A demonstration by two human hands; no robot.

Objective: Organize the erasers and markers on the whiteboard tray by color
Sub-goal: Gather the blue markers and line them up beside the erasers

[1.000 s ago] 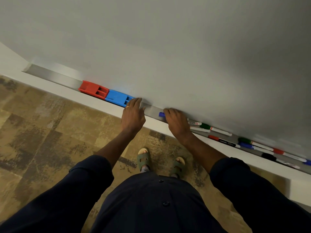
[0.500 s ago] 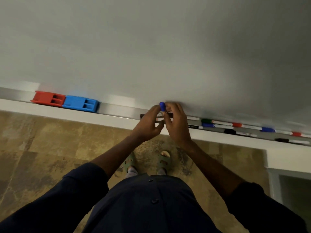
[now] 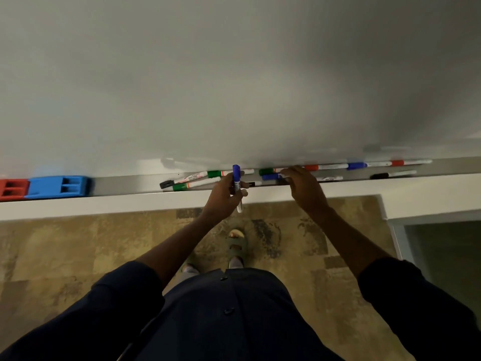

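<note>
A: Starting at the tray's left end: a red plastic block eraser (image 3: 13, 189) touches a blue plastic block eraser (image 3: 58, 186), both in the long grey metal whiteboard tray (image 3: 125, 184). Then bare tray.

B: And the middle?

A: A loose cluster near the tray's front edge: a black-capped white marker (image 3: 182, 180) and two green-capped white markers (image 3: 197, 184), crossing at angles. Just right of them the left hand (image 3: 223, 196) has its fingers (image 3: 243, 192) closed round a blue-capped white marker (image 3: 236, 186), held upright above the front lip, off the tray.

B: The right hand?

A: The right hand (image 3: 304, 188) reaches over a second blue-capped marker (image 3: 270, 176) lying beside a green one. Its fingers are spread and curved; whether they already pinch anything, I cannot tell. Further right along the back edge lie red-capped markers (image 3: 325, 167) and another blue, with a black marker (image 3: 390, 175) alone towards the right end.

B: Risks?

A: My guess: the tray is shallow, and these are round barrels. A sweep of the right hand could roll neighbours off the front lip onto the patterned floor (image 3: 78, 251). The upright marker is held near its middle, so a loosened grip would drop it past the ledge. Colours are mixed, so most sorting looks undone.
</note>
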